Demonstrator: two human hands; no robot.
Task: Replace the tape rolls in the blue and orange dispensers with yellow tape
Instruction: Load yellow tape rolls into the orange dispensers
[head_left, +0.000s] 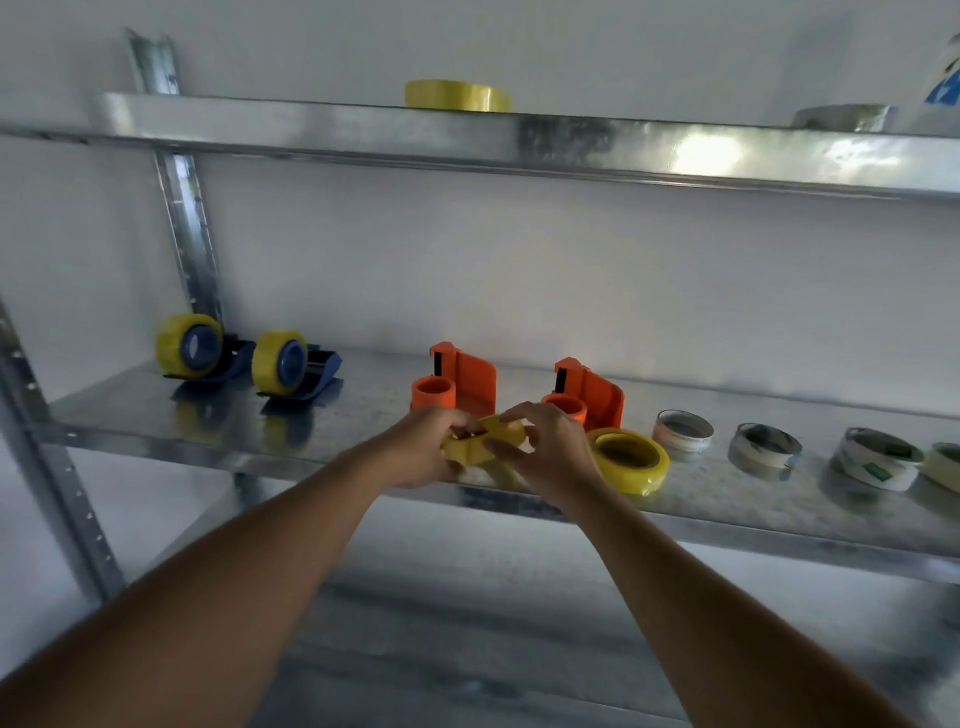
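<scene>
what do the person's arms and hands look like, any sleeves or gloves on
Both forearms are bare up to the frame edge, no sleeves in view. The left hand and right hand wear no gloves. No watch, bracelet or rings show; the fingers are too blurred to rule out small ones.

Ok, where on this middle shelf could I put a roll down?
Bare metal lies between the blue dispensers and the left orange dispenser, and along the front edge there. Right of the lying yellow roll is crowded with used rolls.

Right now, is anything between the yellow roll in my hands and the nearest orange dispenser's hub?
Nothing visible. Both hands, left and right, hold the yellow roll just in front of the left orange dispenser, whose hub stands bare.
</scene>
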